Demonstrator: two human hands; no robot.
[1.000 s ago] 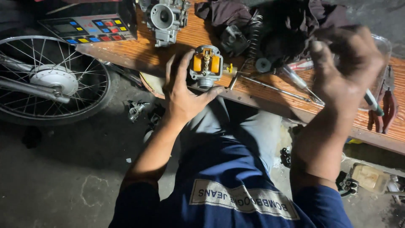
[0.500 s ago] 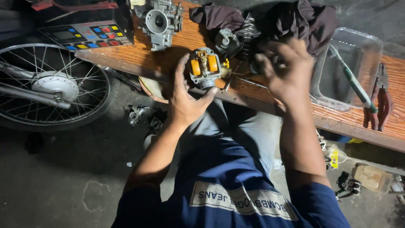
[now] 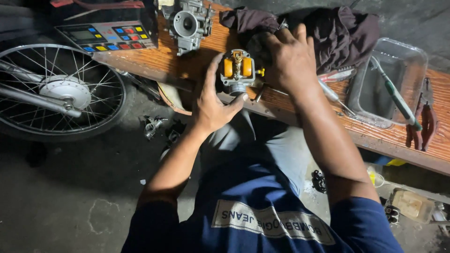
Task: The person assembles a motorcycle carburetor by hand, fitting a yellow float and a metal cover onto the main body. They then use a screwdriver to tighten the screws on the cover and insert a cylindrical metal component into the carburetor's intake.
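Note:
My left hand (image 3: 211, 103) grips a small metal carburetor (image 3: 237, 71) with two orange floats, holding it at the near edge of a wooden bench (image 3: 187, 61). My right hand (image 3: 291, 58) rests on the bench just right of the carburetor, over a dark part beside a dark cloth (image 3: 337, 28); its fingers are curled, and what they hold is hidden.
A second carburetor body (image 3: 187, 23) stands at the back of the bench. A clear plastic tray (image 3: 389, 84) with a green-handled tool lies at right, red pliers (image 3: 422, 124) beyond it. A spoked wheel (image 3: 56, 91) and a button-covered device (image 3: 108, 37) are at left.
My right hand has swung from the far right of the bench leftward to beside the carburetor. The left hand keeps holding the carburetor.

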